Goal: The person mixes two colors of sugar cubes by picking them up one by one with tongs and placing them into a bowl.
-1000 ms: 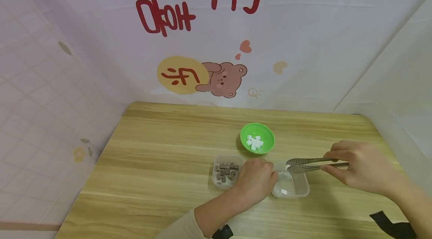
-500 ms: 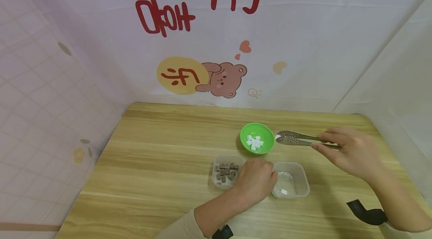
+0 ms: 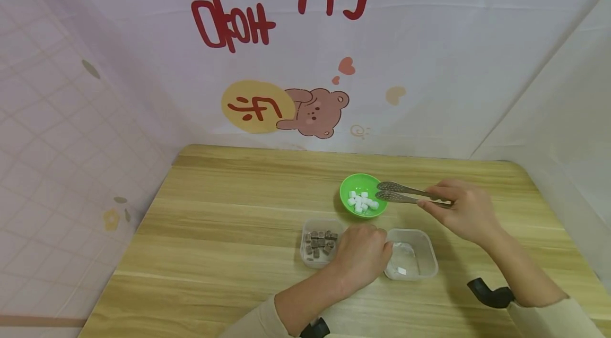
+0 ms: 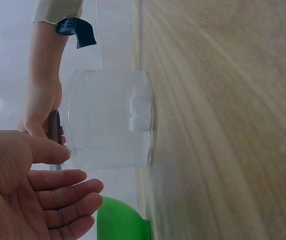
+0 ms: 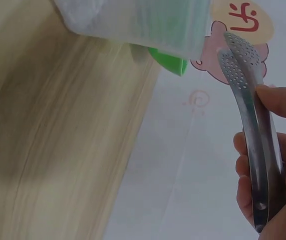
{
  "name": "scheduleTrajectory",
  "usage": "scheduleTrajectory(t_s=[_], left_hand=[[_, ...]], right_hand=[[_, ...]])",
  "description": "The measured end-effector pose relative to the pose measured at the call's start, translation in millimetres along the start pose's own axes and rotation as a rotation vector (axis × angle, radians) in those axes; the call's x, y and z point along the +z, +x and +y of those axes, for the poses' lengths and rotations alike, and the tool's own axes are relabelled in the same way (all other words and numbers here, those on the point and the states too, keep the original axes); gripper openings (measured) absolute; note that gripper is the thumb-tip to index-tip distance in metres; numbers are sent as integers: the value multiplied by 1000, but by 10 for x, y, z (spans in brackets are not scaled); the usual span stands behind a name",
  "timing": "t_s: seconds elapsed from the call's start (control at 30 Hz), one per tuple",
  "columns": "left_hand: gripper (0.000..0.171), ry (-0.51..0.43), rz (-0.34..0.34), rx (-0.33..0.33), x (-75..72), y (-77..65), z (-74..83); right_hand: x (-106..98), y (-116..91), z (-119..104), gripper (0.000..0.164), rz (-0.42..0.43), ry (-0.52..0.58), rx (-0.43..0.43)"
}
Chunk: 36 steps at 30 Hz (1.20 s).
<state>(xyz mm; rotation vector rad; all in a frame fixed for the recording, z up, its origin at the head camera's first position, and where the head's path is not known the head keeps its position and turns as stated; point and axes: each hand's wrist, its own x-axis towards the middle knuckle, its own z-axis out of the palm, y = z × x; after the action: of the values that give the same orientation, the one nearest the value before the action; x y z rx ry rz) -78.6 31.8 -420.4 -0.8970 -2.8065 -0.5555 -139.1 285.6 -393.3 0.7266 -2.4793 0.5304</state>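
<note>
Metal tongs [image 3: 403,193] with perforated tips are gripped in my right hand [image 3: 460,208]; the tips hang parted over the right rim of a green bowl [image 3: 345,189], nothing visible between them. Several small white blocks [image 3: 361,201] lie in the bowl. My left hand [image 3: 361,253] is at the left side of a clear plastic box [image 3: 431,256]. In the left wrist view its fingers are fairly straight and the thumb tip [image 4: 60,154] appears to touch the box rim; firm contact is unclear. Something small and white [image 4: 140,123] lies inside the box.
A second clear box [image 3: 304,253], left of my left hand and partly hidden by it, holds several brown cubes [image 3: 317,242]. The wooden table [image 3: 229,232] ends at a printed white backdrop [image 3: 429,62], with side curtains left and right.
My right hand has carried the tongs from the right box up and left to the green bowl. A white block has left the tongs and lies in the bowl. The left hand stays still.
</note>
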Motion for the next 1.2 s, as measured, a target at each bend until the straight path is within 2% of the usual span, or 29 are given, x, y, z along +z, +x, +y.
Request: scheduleTrajectory(t_s=[0.17,0.3,0.47,0.6,0.7,0.83,1.03,1.2], left_hand=[[42,-3,3,2,5,0,2],[42,-12,-5,-2,8,2,3],[40,-12,-18,-11,7,2,9],[39,-6,-5,-4,9,-1,10],[40,-7,7,3,20,-3,7],[41,-4,19,7,32,-3,2],[42,-14,24,3,31,-9,6],[41,-18,21,2,25,-11,9]], right_hand=[[-128,-34,-7,29,-18,4,45],[-247,-63,6,32,-10,-11,30],[-385,-104,39,35,-6,-41,-45],[-487,-132,68,47,0,-44,-142],[-551,-147,76,46,-14,-34,-190],[-613,-157,63,29,-65,-34,-227],[-625,-184,-13,34,-169,-88,-244],[-563,-208,-83,31,-259,-110,-262]])
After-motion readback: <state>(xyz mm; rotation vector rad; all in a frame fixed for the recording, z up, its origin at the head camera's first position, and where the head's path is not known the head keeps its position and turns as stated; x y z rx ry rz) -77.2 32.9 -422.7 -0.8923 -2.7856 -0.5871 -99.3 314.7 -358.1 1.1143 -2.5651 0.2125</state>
